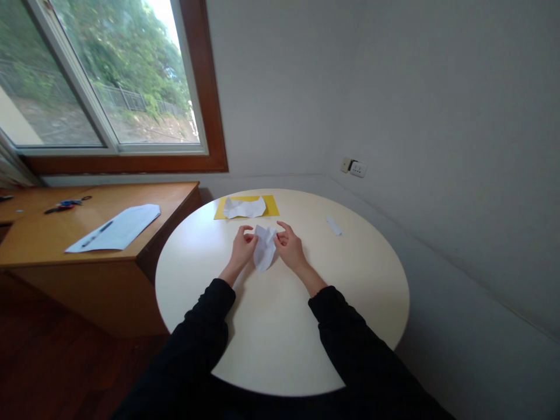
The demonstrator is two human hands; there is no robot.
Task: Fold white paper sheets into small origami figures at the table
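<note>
A folded white paper piece is held just above the round cream table, between both hands. My left hand pinches its left upper edge with thumb and fingers. My right hand pinches its right upper edge. The paper's lower tip points down toward me. Both forearms wear black sleeves.
Beyond the hands, another folded white paper lies on a yellow sheet. A small white paper scrap lies to the right. A wooden desk on the left carries a white sheet with a pen and scissors. Walls curve close behind the table.
</note>
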